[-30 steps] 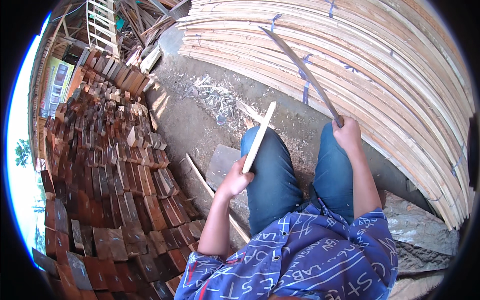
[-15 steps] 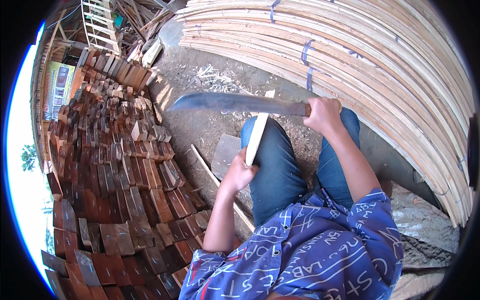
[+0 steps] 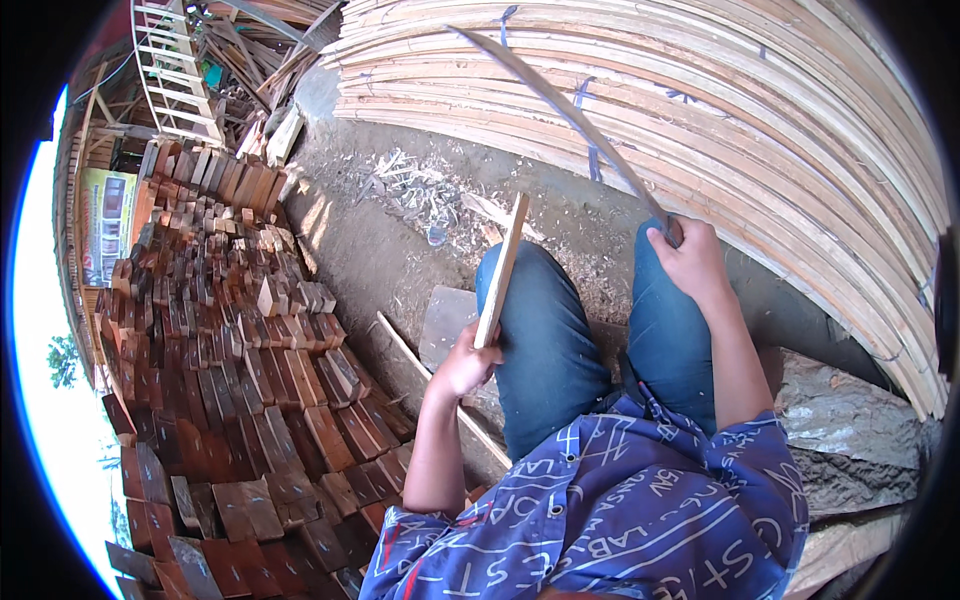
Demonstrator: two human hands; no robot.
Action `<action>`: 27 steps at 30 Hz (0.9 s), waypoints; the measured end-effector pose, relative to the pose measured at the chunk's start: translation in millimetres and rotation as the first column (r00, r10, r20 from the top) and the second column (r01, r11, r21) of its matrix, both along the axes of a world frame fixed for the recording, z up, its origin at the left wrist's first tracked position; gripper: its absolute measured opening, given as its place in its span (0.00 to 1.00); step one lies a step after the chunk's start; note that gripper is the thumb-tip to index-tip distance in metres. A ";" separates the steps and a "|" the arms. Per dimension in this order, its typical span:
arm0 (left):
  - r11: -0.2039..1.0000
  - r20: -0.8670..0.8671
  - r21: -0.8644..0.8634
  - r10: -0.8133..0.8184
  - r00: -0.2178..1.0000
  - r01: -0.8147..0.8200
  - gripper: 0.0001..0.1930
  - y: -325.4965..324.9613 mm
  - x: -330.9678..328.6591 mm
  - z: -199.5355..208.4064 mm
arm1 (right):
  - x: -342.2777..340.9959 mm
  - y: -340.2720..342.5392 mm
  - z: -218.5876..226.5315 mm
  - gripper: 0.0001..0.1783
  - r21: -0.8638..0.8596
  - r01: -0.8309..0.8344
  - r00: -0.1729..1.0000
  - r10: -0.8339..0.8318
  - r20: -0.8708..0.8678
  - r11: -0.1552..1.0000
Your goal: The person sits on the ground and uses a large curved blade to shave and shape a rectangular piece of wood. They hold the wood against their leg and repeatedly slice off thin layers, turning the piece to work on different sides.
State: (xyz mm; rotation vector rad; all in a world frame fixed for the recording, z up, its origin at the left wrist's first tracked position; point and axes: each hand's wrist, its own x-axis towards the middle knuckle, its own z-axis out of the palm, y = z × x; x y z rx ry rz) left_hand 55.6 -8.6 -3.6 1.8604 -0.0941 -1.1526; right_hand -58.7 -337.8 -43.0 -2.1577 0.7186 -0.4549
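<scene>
My left hand grips the lower end of a pale wooden stick, which stands tilted beside my left knee with its narrow end up. By my right knee, my right hand is closed round the handle of a machete. The handle is mostly hidden in the fist. Its long blade points up and to the left, over the bundled wood strips, seen nearly edge-on and apart from the stick.
Dark sawn wood blocks are stacked along the left. Long strips tied with blue bands curve across the far right. Shavings litter the ground ahead. A thin pole lies left of my legs; a ladder stands far left.
The machete has swung from lying across the stick's upper end to up and right, clear of it. My right hand has moved right and down; the stick has turned and dropped slightly.
</scene>
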 end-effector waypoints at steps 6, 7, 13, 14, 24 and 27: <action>0.991 -0.052 -0.045 0.124 0.991 -0.126 0.11 -2.9 -10.7 2.8 | 47.0 69.1 45.3 0.10 -0.135 -0.434 0.888 0.398 -0.230 0.891; 0.989 -0.069 -0.041 0.140 0.988 -0.143 0.11 -4.1 -11.4 5.9 | 58.9 72.9 20.8 0.12 -0.225 -0.451 0.888 0.410 -0.207 0.864; 0.982 -0.133 -0.046 0.175 0.975 -0.183 0.11 -1.7 -12.7 12.8 | 89.4 63.3 13.5 0.14 -0.252 -0.484 0.867 0.420 -0.266 0.838; 0.980 -0.153 -0.052 0.181 0.972 -0.191 0.11 -1.8 -12.2 13.3 | 91.7 59.2 19.2 0.14 -0.281 -0.490 0.862 0.411 -0.297 0.825; 0.976 -0.163 -0.168 0.109 0.981 -0.136 0.14 12.8 -24.6 -3.6 | 23.3 -87.8 -47.3 0.15 0.006 0.204 0.914 -0.188 -0.360 0.979; 0.990 -0.125 -0.132 0.030 0.992 -0.046 0.14 4.1 -19.4 -7.3 | 10.8 -45.2 -33.5 0.14 0.030 0.106 0.955 -0.093 -0.281 0.994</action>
